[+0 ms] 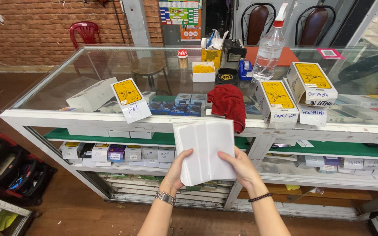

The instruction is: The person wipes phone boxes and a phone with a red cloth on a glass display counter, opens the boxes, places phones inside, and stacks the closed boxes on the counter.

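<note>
Both hands are raised in front of the glass-topped white display bench (40, 114), and between them they hold a fanned stack of flat white rectangular packets (205, 150). The left hand (176, 169) grips the stack's lower left corner, thumb lying over the front and the other fingers hidden behind it; a metal-link wristwatch (165, 197) sits on that wrist. The right hand (240, 168) clasps the lower right edge, thumb on the front face, fingers curled behind, with a dark beaded bracelet (260, 197) on its wrist. The stack is held upright in the air, just short of the bench's front edge and clear of it.

On the glass, just behind the stack, a crumpled dark red cloth (228, 104) hangs over the front edge. To the left lies a white cardboard box with a yellow label (130, 99), tilted. To the right stand several more white boxes with yellow labels (295, 92), stacked close together. Further back stands a clear plastic spray bottle with a white and red trigger (269, 49), and near it a small white tray of yellow rubber bands (203, 71). The green-lined shelf (154, 139) under the glass shows above rows of small labelled boxes lower down.
</note>
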`<action>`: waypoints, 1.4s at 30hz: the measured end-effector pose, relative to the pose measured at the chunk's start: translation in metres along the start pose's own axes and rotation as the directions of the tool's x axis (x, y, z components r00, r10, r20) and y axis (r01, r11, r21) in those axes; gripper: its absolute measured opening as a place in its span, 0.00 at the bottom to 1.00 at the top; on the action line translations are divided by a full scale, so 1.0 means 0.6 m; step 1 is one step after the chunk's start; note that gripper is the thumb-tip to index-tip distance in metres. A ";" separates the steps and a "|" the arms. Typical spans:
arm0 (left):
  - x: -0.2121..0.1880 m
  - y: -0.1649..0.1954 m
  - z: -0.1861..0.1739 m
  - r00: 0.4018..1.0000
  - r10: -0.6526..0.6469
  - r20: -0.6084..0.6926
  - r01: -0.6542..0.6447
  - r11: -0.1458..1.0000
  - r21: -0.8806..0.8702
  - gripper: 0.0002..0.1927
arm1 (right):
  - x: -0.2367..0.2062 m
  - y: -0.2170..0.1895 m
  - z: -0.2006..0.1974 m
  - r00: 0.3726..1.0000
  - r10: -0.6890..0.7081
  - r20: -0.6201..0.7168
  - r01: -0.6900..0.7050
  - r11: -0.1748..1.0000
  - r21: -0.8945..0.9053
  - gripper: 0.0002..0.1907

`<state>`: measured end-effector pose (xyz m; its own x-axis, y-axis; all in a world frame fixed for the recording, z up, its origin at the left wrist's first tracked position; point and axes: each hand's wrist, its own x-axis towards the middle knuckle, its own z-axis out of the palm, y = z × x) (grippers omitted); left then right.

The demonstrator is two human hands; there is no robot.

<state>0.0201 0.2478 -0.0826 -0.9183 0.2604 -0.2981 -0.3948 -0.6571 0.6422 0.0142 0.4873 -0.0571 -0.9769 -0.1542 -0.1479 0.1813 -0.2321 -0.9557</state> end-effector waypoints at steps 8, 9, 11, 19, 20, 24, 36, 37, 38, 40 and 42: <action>-0.003 0.006 0.001 0.991 0.127 0.042 -0.133 0.957 0.259 0.33 | -0.005 0.005 -0.002 0.993 0.054 0.108 -0.050 0.998 -0.036 0.25; -0.003 0.006 0.001 0.993 0.111 0.031 -0.116 0.953 0.280 0.32 | -0.005 0.005 -0.002 0.991 0.058 0.125 -0.052 0.997 -0.052 0.25; -0.005 0.008 0.000 0.998 0.051 0.038 -0.053 0.998 0.046 0.33 | -0.005 0.005 -0.003 0.997 0.039 0.070 -0.037 0.999 -0.028 0.25; -0.001 0.007 -0.003 0.988 0.146 0.047 -0.152 0.965 0.212 0.31 | -0.001 0.004 -0.004 0.992 0.028 0.124 -0.026 0.999 -0.021 0.26; 0.000 0.006 -0.002 0.990 0.137 0.043 -0.143 0.967 0.210 0.31 | 0.000 0.004 -0.003 0.993 0.029 0.118 -0.023 0.998 -0.052 0.26; -0.004 0.013 -0.009 0.999 0.052 0.003 -0.052 0.994 -0.095 0.34 | 0.003 0.003 0.000 1.000 -0.018 0.009 0.017 0.998 0.063 0.27; -0.027 0.028 -0.012 0.998 0.057 0.017 -0.056 0.997 -0.053 0.34 | -0.004 0.013 0.018 0.995 0.046 0.092 -0.056 0.993 0.102 0.29; -0.031 0.033 -0.015 0.998 0.069 -0.010 -0.069 0.998 0.012 0.34 | -0.004 0.012 0.017 0.999 0.033 0.036 -0.039 0.985 0.168 0.30; -0.034 0.036 -0.016 0.996 0.081 -0.036 -0.078 0.994 0.078 0.33 | -0.004 0.012 0.016 1.000 0.024 0.020 -0.027 0.982 0.189 0.30; -0.034 0.037 -0.017 0.991 0.125 -0.040 -0.115 0.973 0.199 0.33 | -0.005 0.011 0.014 1.000 0.002 -0.015 0.002 0.973 0.231 0.30; -0.030 0.033 -0.015 0.984 0.177 0.005 -0.170 0.936 0.307 0.33 | -0.004 0.012 0.015 0.995 0.049 0.090 -0.061 0.990 0.131 0.29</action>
<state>0.0290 0.2235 -0.0710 -0.9739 0.1431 -0.1762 -0.2222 -0.4420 0.8691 0.0191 0.4777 -0.0612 -0.9527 -0.2511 -0.1714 0.2536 -0.3457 -0.9034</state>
